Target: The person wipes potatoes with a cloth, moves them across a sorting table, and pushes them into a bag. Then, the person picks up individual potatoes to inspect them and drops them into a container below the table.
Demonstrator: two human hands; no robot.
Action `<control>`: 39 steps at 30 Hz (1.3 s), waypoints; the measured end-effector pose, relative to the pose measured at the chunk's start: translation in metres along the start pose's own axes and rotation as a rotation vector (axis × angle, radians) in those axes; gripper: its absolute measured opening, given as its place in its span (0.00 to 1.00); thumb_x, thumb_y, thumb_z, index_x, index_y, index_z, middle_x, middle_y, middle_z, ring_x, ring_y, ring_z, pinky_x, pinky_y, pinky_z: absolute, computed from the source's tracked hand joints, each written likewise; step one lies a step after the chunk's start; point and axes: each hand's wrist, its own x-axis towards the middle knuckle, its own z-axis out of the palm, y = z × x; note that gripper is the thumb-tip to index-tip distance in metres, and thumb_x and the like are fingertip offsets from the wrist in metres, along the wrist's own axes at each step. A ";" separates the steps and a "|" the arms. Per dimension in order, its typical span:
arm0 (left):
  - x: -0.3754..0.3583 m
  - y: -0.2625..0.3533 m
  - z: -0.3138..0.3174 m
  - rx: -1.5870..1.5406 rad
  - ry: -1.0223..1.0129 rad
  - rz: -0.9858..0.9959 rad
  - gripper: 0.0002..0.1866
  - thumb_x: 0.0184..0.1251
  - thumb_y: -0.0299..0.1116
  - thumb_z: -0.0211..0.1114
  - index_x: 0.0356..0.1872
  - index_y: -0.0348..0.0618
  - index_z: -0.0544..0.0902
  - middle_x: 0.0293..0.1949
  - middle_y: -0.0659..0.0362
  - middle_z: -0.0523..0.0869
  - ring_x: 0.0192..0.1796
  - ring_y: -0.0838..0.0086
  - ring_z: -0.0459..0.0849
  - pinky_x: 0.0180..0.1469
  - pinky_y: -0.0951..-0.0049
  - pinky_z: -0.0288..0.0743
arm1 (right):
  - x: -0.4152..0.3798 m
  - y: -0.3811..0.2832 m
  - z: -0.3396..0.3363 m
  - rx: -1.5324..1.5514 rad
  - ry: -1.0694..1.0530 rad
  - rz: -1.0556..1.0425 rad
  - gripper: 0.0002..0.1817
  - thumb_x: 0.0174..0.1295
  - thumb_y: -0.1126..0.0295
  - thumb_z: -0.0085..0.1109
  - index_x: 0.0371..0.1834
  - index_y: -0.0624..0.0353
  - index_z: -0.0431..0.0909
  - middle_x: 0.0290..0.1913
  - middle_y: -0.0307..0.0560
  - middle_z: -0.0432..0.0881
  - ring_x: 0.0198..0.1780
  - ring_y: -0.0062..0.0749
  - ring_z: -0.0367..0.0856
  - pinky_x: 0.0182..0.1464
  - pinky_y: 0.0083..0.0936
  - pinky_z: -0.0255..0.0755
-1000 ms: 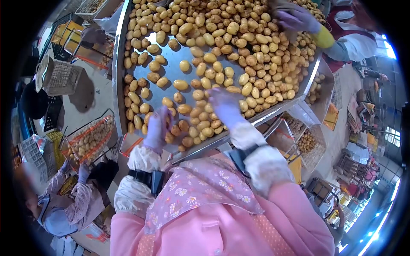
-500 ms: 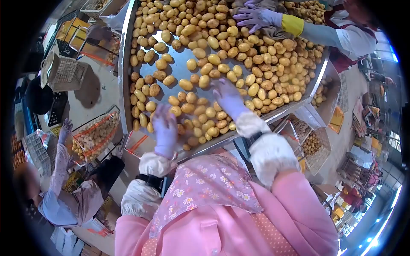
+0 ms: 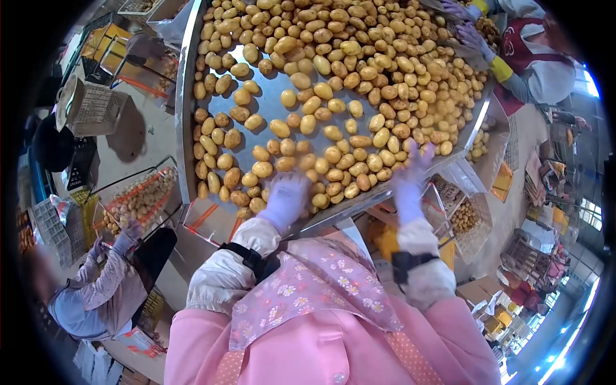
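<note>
Many small yellow-brown potatoes (image 3: 385, 83) lie across a metal sorting table (image 3: 269, 82). My left hand (image 3: 289, 197), in a pale purple glove, is down among the potatoes near the front edge; its fingertips are partly hidden and blurred, so I cannot make out whether it grips one. At the front right rim, my right hand (image 3: 410, 179) has its gloved fingers spread, close to the outermost potatoes, and no potato shows in it.
Across the table, a co-worker's purple-gloved hands (image 3: 471, 32) pull at a dark cloth (image 3: 465, 52) beside the heap. At left, another person (image 3: 106, 289) bends over a frame-held bag of potatoes (image 3: 144, 199). Below the right rim stands a crate of potatoes (image 3: 467, 217).
My right hand has moved right, from mid-table to the front rim. My left hand has shifted right among the potatoes. The co-worker's hands and cloth have moved to the far right.
</note>
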 end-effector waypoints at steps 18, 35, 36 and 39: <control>0.025 -0.166 -0.116 -0.173 0.700 -0.125 0.20 0.73 0.33 0.60 0.63 0.42 0.81 0.69 0.38 0.75 0.69 0.41 0.73 0.69 0.47 0.68 | 0.125 -0.114 0.220 -0.489 -0.216 -0.518 0.46 0.64 0.29 0.51 0.82 0.34 0.53 0.84 0.67 0.39 0.85 0.66 0.35 0.75 0.79 0.28; -0.078 -0.105 -0.021 -0.023 0.054 0.269 0.23 0.63 0.46 0.67 0.59 0.55 0.84 0.67 0.51 0.76 0.71 0.51 0.71 0.73 0.46 0.62 | 0.025 -0.012 0.059 -0.619 -0.702 -0.532 0.41 0.66 0.42 0.57 0.80 0.43 0.62 0.83 0.56 0.51 0.83 0.65 0.42 0.78 0.70 0.39; -0.083 -0.115 -0.023 -0.025 0.090 0.220 0.22 0.61 0.45 0.69 0.56 0.51 0.84 0.65 0.52 0.77 0.70 0.51 0.72 0.71 0.46 0.64 | 0.033 -0.007 0.053 -0.541 -0.985 -0.703 0.40 0.65 0.43 0.58 0.80 0.42 0.63 0.84 0.54 0.52 0.84 0.61 0.42 0.78 0.69 0.38; -0.084 -0.130 -0.036 -0.001 0.187 0.034 0.21 0.61 0.41 0.69 0.55 0.47 0.84 0.63 0.53 0.79 0.68 0.49 0.73 0.67 0.44 0.66 | 0.116 0.016 0.070 -0.772 -0.648 -0.735 0.41 0.68 0.42 0.55 0.82 0.41 0.59 0.85 0.53 0.50 0.84 0.62 0.41 0.82 0.60 0.39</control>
